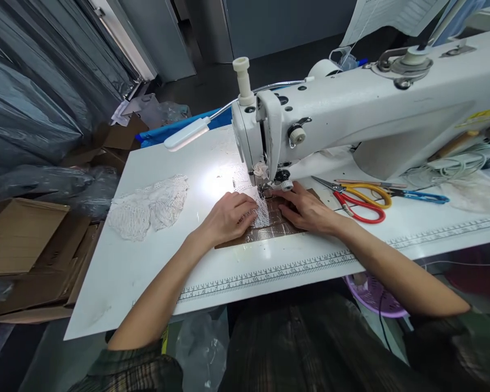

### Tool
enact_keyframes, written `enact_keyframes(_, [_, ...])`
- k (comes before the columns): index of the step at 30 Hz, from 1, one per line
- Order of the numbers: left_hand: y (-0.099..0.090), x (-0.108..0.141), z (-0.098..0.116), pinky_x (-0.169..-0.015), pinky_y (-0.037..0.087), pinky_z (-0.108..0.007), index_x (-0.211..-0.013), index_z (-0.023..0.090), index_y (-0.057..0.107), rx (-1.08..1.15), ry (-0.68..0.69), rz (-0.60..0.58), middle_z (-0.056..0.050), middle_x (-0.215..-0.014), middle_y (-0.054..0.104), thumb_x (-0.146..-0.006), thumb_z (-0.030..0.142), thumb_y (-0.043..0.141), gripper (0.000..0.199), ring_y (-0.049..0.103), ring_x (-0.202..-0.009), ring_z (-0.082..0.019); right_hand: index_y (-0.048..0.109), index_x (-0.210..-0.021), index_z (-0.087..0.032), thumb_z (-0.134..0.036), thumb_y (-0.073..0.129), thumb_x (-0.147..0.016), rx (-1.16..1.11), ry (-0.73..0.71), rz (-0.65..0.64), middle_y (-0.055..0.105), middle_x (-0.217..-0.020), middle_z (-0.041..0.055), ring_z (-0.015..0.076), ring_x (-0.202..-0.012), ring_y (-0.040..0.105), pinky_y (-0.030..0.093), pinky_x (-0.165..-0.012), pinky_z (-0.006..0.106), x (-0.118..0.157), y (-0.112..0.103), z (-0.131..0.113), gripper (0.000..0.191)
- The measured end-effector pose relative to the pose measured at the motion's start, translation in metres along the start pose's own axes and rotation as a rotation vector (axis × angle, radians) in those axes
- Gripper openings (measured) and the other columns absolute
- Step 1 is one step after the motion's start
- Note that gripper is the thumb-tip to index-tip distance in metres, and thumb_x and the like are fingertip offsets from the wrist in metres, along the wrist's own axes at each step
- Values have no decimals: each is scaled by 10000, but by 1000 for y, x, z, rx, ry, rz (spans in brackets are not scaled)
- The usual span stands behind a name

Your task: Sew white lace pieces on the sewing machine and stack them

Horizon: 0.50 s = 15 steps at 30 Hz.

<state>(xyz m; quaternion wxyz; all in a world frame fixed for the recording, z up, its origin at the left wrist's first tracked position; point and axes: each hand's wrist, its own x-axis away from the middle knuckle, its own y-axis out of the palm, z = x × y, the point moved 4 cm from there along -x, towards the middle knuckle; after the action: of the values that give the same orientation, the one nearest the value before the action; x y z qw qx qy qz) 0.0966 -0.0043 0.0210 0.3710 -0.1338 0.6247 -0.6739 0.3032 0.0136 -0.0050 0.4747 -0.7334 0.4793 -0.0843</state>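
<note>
White lace (262,213) lies under the needle area of a white sewing machine (330,114), on top of a shiny brown sheet (265,233). My left hand (230,216) rests on the lace's left side, fingers bent and close together, pressing it down. Right of the needle, my right hand (306,209) touches the brown sheet, its thumb and forefinger apart and the forefinger near the presser foot. What lies under its fingertips is hidden. Another gathered lace piece (150,207) sits at the left of the white table (118,277).
Red-and-yellow-handled scissors (361,204) and a blue-handled tool (422,196) lie to the right. A lamp (188,134) hangs over the table's back edge. Cardboard boxes (22,234) stand at the left. A purple basket (378,299) is below the front edge.
</note>
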Motion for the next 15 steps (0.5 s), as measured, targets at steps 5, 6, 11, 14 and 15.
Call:
enact_keyframes(5, [10,4,5,-881,513,-376,-962,180,690,93,-21,-30,-75,-1060,718,-998,313,565,186,658,-964,-193,624,-1281,-193,-218,510,-940,-17,-11,46,606,-1114,124,238,-927,619,551,-859,423,1,1,-2,360])
enact_keyframes(6, [11,4,4,-876,512,-378,-934,181,689,95,-43,-25,-71,-1050,718,-1005,307,554,198,657,-943,-189,632,-1247,-189,-218,513,-938,-25,-19,51,610,-1100,122,240,-931,619,550,-863,424,2,0,-4,332])
enact_keyframes(11, [14,5,4,-876,514,-393,-917,181,681,126,-63,45,-65,-1034,723,-1031,281,507,231,664,-934,-181,595,-1172,-168,-377,647,-900,-85,-86,-140,607,-1107,125,234,-923,612,543,-848,405,2,6,-18,347])
enact_keyframes(14, [14,5,4,-825,544,-382,-925,173,667,158,-41,136,-65,-990,721,-1029,274,515,211,675,-896,-176,583,-1094,-182,-438,603,-936,-35,-96,-201,614,-1066,122,250,-932,596,524,-813,414,-1,9,-23,301])
enact_keyframes(15, [14,5,4,-795,558,-370,-928,167,662,167,-29,181,-67,-966,717,-1025,271,523,200,678,-880,-175,582,-1060,-188,-412,554,-965,-11,-92,-201,616,-1045,120,251,-922,592,516,-797,412,-2,10,-24,246])
